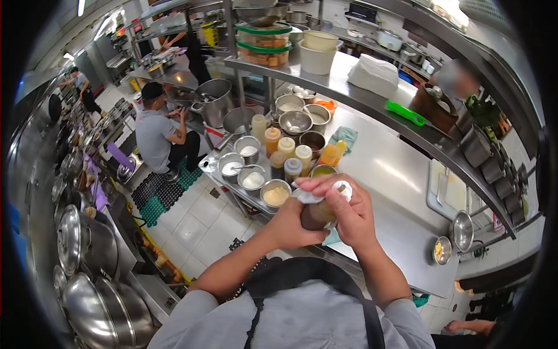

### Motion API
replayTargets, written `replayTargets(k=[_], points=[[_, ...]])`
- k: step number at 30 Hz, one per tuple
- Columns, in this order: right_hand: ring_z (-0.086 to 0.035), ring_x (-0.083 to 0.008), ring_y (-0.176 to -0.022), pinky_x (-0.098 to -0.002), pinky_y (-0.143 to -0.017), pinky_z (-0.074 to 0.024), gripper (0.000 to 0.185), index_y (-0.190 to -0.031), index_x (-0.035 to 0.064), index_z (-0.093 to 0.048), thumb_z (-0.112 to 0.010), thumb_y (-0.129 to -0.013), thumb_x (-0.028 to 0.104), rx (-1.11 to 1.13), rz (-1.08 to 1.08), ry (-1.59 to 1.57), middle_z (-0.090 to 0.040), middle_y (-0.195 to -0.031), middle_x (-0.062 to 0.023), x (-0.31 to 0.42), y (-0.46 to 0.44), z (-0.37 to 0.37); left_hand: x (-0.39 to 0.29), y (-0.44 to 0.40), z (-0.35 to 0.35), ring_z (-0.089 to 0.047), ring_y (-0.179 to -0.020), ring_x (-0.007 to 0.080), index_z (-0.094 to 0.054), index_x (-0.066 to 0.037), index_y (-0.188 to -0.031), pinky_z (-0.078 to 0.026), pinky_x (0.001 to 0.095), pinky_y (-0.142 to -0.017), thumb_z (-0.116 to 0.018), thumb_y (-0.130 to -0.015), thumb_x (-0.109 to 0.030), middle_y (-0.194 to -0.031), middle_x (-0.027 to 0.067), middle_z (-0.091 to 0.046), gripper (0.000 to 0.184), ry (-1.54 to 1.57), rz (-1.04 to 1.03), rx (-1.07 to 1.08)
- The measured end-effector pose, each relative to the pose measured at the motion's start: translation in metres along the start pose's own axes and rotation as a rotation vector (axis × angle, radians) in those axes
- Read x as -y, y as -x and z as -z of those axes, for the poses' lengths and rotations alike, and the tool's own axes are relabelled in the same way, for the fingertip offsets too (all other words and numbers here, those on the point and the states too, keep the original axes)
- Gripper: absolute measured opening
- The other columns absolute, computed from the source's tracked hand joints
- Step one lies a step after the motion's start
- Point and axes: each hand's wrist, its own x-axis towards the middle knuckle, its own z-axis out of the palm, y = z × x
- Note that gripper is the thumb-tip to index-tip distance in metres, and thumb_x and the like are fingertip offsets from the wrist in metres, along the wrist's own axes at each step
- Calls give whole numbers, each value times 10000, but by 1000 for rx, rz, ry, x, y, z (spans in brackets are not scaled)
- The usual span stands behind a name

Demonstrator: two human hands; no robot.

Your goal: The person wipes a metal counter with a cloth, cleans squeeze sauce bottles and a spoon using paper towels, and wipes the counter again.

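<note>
In front of my chest, my left hand is wrapped round a bottle with brownish contents. My right hand closes over the bottle's top with a white cloth between the fingers and the bottle. Just beyond my hands, several squeeze bottles stand upright on the steel counter. Metal bowls of white and pale yellow powder, one of them a yellowish bowl, line the counter's left edge. The bottle's lower end is partly hidden by my fingers.
A steel shelf spans above the counter, holding green-lidded containers and white cloths. A cutting board and two metal bowls lie at the right. A person sits low at the left; other people stand farther off.
</note>
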Motion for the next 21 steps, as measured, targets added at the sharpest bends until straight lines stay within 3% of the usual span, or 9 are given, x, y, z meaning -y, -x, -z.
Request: replayTargets(k=[2, 5, 6, 10, 13, 14, 17, 19, 21], points=[[-659, -301, -1175, -461, -1034, -502, 258, -1021, 21, -611, -518, -1097, 249, 42, -16, -80, -683, -1119, -150, 10, 5, 2, -12, 0, 2, -641, -1034, 171, -672, -15, -1110, -519, 307, -915, -868, -725, -195, -1059, 46, -678, 468, 193, 133, 200], [-678, -360, -1117, -529, -1004, -519, 352, -985, 31, -575, -544, -1085, 368, 57, -51, -148, -678, -1049, -172, 21, 13, 3, 8, -14, 10, -634, -964, 147, -668, -46, -1086, -519, 294, -852, -855, -750, -169, -1002, 26, -663, 403, 507, 271, 712], [-686, -350, -1047, -512, -970, -537, 499, -963, 33, -556, -446, -1095, 502, 46, -61, -128, -669, -1000, -184, 23, 13, 1, 4, -16, 12, -620, -932, 132, -669, -71, -1065, -503, 288, -807, -834, -778, -172, -984, 8, -651, 346, 571, 274, 780], [-688, -315, -873, -463, -900, -561, 738, -889, 43, -519, -213, -1065, 692, -106, -67, -161, -659, -851, -198, 14, 11, 13, 5, -21, -8, -640, -869, 146, -681, -43, -1041, -517, 316, -770, -826, -776, -232, -927, 25, -669, 356, 466, 203, 602], [-687, -299, -829, -440, -861, -568, 709, -868, 51, -508, -227, -1077, 668, -345, -130, -37, -662, -834, -195, 8, 8, 26, 5, -25, -21, -653, -814, 156, -695, -10, -1007, -533, 337, -752, -830, -768, -246, -859, 51, -685, 361, 51, 264, 360], [-670, -227, -863, -366, -821, -543, 647, -978, 35, -546, -235, -1115, 586, -357, -97, -57, -680, -926, -161, 4, 11, 30, 4, -29, -29, -686, -784, 176, -712, 20, -989, -548, 360, -735, -848, -754, -263, -827, 89, -719, 392, 40, 143, 250], [-659, -207, -879, -358, -831, -534, 576, -1024, 33, -552, -299, -1125, 540, -539, 27, 107, -681, -954, -141, -3, 14, 18, -10, -39, -37, -719, -790, 191, -722, 31, -1004, -556, 367, -722, -861, -750, -272, -848, 120, -748, 419, -88, 15, 127], [-625, -137, -931, -309, -851, -516, 286, -1139, 42, -553, -533, -1105, 326, -590, 4, 171, -663, -978, -90, -9, 19, 16, -6, -42, -37, -752, -800, 226, -726, 40, -1003, -568, 371, -716, -873, -745, -266, -855, 153, -761, 427, -179, -4, 76], [-610, -111, -923, -284, -842, -505, 227, -1138, 44, -575, -578, -1088, 265, -623, 0, 153, -651, -961, -58, -10, 18, 22, 6, -47, -43, -758, -803, 244, -729, 35, -984, -573, 373, -723, -874, -743, -258, -840, 150, -758, 406, -162, -40, 61]])
